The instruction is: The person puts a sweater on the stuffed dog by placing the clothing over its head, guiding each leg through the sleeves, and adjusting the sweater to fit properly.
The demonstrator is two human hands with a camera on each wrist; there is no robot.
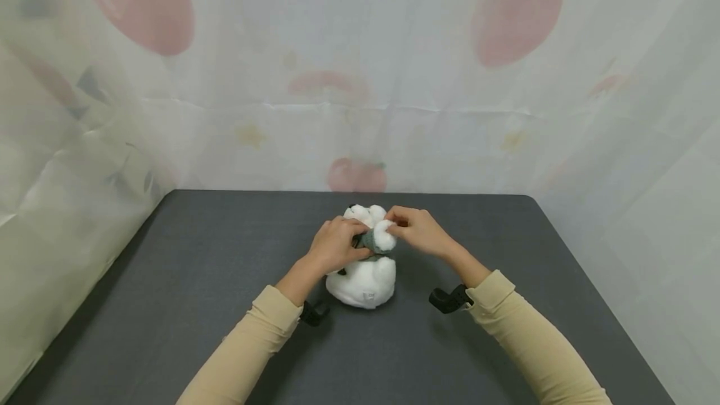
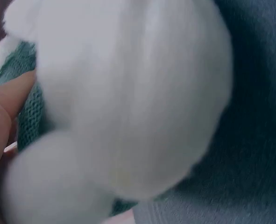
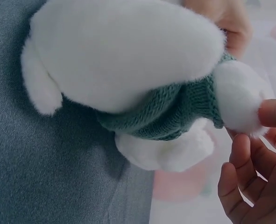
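On a dark grey table (image 1: 197, 305), the left hand (image 1: 335, 246) grips a white plush toy's (image 1: 362, 283) green knit garment (image 1: 370, 241); the right hand (image 1: 420, 230) pinches its paw.

White plush toy (image 1: 362, 283) wearing a green knitted sweater (image 3: 168, 114), sitting on a dark grey table (image 1: 197, 305). Beige sleeves (image 1: 247, 349) on both arms. Behind, a pale curtain (image 1: 394, 49) printed with big red fruit shapes.

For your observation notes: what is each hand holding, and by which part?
Both hold the white plush toy. The left hand grips its green knitted garment; the right hand pinches a white paw at the garment's edge.
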